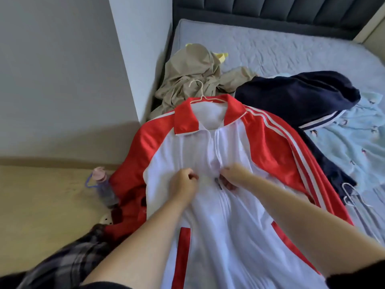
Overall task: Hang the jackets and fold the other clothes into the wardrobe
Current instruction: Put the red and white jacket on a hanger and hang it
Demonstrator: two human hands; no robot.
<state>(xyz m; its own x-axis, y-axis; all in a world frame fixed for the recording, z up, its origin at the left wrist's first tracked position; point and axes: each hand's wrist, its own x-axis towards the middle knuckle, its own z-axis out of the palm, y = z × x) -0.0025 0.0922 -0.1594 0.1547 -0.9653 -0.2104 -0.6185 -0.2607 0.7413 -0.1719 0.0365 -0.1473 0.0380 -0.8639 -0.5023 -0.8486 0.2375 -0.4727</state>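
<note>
A red and white track jacket lies face up on the bed, with a pale wire hanger inside its collar. My left hand pinches the white front fabric just left of the zip. My right hand grips the jacket at the zip, where the dark zip pull sits; the zip is closed below it and open above. A beige jacket lies crumpled behind the collar. A navy jacket lies to the right.
A light blue printed garment is spread at the right. Spare wire hangers lie on the mattress by my right forearm. A water bottle lies on the wooden floor at the left, below the grey wall. The dark padded headboard stands behind.
</note>
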